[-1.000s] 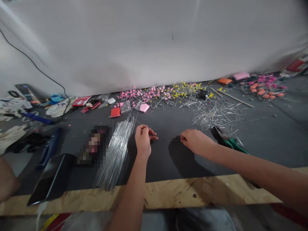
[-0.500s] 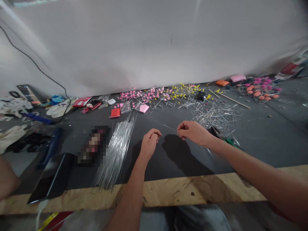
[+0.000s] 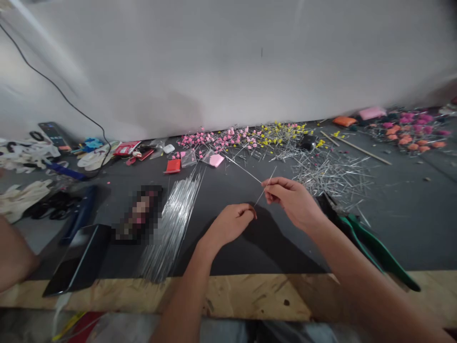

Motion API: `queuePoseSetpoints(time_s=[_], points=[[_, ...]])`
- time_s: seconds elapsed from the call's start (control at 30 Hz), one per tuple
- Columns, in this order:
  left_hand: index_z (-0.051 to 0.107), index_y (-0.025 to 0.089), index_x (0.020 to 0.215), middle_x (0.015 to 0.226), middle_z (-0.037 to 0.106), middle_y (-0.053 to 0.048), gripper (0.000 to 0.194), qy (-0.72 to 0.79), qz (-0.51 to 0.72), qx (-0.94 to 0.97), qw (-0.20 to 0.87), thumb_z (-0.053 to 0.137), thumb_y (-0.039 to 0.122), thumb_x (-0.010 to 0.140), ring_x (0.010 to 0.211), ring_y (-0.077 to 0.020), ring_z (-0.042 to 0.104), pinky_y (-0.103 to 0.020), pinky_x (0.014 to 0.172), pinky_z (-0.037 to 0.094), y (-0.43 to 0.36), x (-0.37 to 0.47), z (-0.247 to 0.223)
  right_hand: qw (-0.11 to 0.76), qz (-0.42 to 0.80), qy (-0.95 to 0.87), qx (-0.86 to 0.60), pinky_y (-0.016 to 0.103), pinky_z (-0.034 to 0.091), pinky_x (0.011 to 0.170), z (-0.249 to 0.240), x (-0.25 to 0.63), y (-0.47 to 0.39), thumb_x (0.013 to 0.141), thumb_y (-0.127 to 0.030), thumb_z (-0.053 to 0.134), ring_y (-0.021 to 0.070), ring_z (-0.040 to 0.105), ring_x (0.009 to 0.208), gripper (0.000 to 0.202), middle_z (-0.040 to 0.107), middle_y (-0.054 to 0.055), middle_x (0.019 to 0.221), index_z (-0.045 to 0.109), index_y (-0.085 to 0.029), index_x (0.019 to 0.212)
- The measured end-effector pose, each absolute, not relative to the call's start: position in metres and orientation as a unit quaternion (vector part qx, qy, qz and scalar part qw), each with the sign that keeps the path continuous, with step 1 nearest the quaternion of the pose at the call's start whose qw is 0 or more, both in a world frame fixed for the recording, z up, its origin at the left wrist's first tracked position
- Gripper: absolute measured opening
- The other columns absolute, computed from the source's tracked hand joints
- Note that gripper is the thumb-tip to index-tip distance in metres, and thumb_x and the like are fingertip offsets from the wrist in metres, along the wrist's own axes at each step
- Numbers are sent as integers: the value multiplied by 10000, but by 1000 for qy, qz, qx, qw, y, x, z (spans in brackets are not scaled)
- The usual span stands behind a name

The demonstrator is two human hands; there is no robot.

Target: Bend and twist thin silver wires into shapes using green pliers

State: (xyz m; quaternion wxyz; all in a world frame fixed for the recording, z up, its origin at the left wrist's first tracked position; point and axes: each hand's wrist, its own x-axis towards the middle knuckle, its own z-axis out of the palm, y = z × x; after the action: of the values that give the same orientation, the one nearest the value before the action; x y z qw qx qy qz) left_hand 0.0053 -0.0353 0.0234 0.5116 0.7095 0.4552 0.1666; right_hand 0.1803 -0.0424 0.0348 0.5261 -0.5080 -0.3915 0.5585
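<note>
My right hand (image 3: 294, 202) is closed in a pinch on a thin metal wire (image 3: 244, 170), which slants up to the left toward the pink clay packet (image 3: 216, 160). Lower and to the left, my left hand (image 3: 232, 223) pinches a second thin wire (image 3: 260, 196). That wire rises to the right and crosses in front of the right fingertips; whether the two wires touch I cannot tell. Left of my left hand lies a bundle of straight silvery wires (image 3: 174, 216). Green-handled pliers (image 3: 371, 245) rest beside my right forearm, partly covered by it.
Behind my hands lie pink-tipped wires (image 3: 228, 138), yellow-tipped wires (image 3: 282, 133) and loose short wires (image 3: 328, 171). Orange and purple-tipped pieces (image 3: 414, 133) are at the far right. A dark tablet-like device (image 3: 78, 262) sits front left, near another person's arm (image 3: 16, 255).
My left hand has moved right and slightly down, closer to my right hand, and a wire now shows in its fingers. The view has shifted, uncovering more of the green pliers.
</note>
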Motion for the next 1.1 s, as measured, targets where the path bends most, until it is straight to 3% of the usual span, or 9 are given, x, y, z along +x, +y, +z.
queuePoseSetpoints(time_s=[0.17,0.27,0.4,0.53,0.63,0.8,0.97,1.1], points=[[657,168,765,667,630,-59,264,422,136,635,633,471,354,788,575,-146,566,-221,509,425,-28,2,29,524,577,-372,-504,230,399,531,27,180,-32,666,-221,552,90,482,530,114,528,-17,601,598,-160,750],[657,171,824,730,635,-71,262,438,231,586,641,551,400,755,648,-155,586,-234,562,463,-18,9,30,499,613,-354,-500,228,406,535,21,178,-28,648,-218,546,90,485,532,112,526,-21,591,596,-163,731],[609,197,1004,736,597,-35,322,426,361,479,677,598,375,736,570,-114,545,-218,484,439,-6,23,20,440,664,-368,-481,225,417,553,11,174,-28,649,-197,531,82,486,551,60,528,-20,601,577,-160,654],[645,167,871,664,574,-12,214,397,364,447,714,623,313,716,507,-77,496,-203,461,407,-4,31,7,419,671,-389,-473,222,405,544,4,170,-30,698,-223,513,74,480,534,106,539,-17,597,564,-154,637],[656,158,797,624,579,-10,161,411,350,467,700,631,284,700,486,-76,496,-204,457,395,-6,30,1,403,667,-408,-475,220,401,544,-2,169,-30,712,-213,497,80,493,538,107,560,-9,585,562,-151,654],[657,191,880,582,539,19,190,412,329,522,670,603,287,726,443,-71,478,-203,433,367,-6,29,-1,390,663,-433,-471,223,404,542,-8,170,-31,693,-175,476,81,490,528,96,588,-5,602,568,-151,684],[686,195,844,680,574,-4,175,435,318,590,602,567,287,754,443,-54,455,-196,421,346,-4,27,3,395,664,-443,-455,225,411,560,-6,171,-29,711,-159,462,81,497,555,121,575,-17,635,576,-161,753],[667,183,904,616,570,6,216,434,314,580,614,581,313,755,439,-53,435,-180,404,326,-2,26,3,395,690,-439,-418,225,407,559,-7,175,-26,746,-169,485,84,512,587,120,595,7,686,593,-153,798]])
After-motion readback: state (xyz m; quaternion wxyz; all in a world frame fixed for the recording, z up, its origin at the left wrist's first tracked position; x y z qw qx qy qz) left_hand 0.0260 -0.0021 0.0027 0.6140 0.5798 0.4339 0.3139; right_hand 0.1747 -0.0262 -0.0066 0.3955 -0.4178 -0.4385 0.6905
